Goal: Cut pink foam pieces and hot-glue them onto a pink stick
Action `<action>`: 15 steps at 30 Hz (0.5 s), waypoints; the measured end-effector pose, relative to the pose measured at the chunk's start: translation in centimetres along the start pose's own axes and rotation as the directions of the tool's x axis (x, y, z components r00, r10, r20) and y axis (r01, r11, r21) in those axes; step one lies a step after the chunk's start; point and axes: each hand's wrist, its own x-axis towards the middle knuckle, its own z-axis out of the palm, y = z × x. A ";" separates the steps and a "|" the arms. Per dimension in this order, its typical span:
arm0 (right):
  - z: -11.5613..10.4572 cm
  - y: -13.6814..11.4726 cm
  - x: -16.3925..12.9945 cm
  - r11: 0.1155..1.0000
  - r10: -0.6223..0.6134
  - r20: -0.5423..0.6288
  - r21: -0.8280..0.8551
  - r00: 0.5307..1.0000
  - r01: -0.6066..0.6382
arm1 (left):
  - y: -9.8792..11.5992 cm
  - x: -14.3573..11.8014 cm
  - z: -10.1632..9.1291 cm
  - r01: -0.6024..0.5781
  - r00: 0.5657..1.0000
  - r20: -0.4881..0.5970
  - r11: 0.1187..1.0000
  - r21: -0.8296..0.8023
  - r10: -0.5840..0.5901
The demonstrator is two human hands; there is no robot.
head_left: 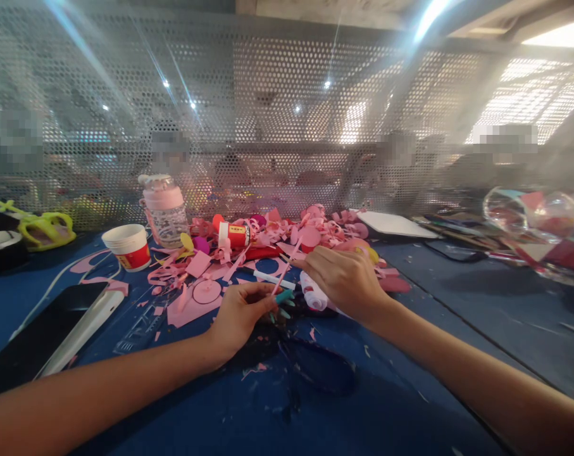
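L forearm [125,386], L fingers [264,306] pinched on teal pc [285,296] at tips; R fingers' [312,267] grip unclear

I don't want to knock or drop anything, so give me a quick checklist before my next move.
1. Teal piece held in left hand: ok.
2. Right hand gripping the pink strip: cannot tell, fingertips partly hidden.
3. Drinking bottle upright: ok.
4. Red-and-white cup among the pink scraps upright: not ok, on its side.
5. Phone apart from both hands: ok.
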 end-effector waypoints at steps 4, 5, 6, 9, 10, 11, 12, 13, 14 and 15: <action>0.3 -0.3 -0.2 0.998 -0.066 -0.014 0.022 0.998 0.067 | 0.0 -0.1 -0.1 -0.009 1.000 0.012 1.000 -0.015 0.009; 0.4 -0.4 -0.2 0.997 -0.078 -0.006 0.023 0.997 0.078 | 0.1 -0.1 -0.1 -0.007 1.000 0.014 1.000 -0.018 0.008; 0.4 -0.5 -0.2 0.996 -0.088 0.006 0.024 0.996 0.088 | 0.1 -0.1 -0.1 -0.005 1.000 0.014 1.000 -0.018 0.005; 0.5 -0.8 -0.2 0.992 -0.119 0.024 0.044 0.993 0.118 | 0.2 -0.1 -0.1 0.003 1.000 0.004 1.000 -0.020 -0.003; 0.5 -0.8 -0.2 0.990 -0.130 0.027 0.059 0.991 0.129 | 0.2 -0.1 -0.1 0.005 1.000 0.003 1.000 -0.016 -0.005; 0.5 -0.8 -0.2 0.987 -0.141 0.030 0.079 0.990 0.138 | 0.2 -0.1 -0.1 0.006 1.000 0.004 1.000 -0.010 -0.006; 0.4 -0.8 -0.2 0.984 -0.146 0.031 0.103 0.989 0.143 | 0.2 0.0 -0.1 0.007 1.000 0.004 1.000 -0.004 -0.007; 0.3 -0.8 -0.1 0.982 -0.145 0.031 0.124 0.989 0.140 | 0.2 0.0 0.0 0.006 1.000 0.003 1.000 0.003 -0.006; 0.2 -0.8 -0.1 0.982 -0.133 0.030 0.139 0.991 0.128 | 0.1 0.1 0.0 0.005 1.000 -0.001 1.000 0.008 -0.005; 0.1 -0.7 0.0 0.984 -0.110 0.028 0.146 0.994 0.105 | 0.0 0.1 0.0 0.003 1.000 -0.006 1.000 0.009 -0.002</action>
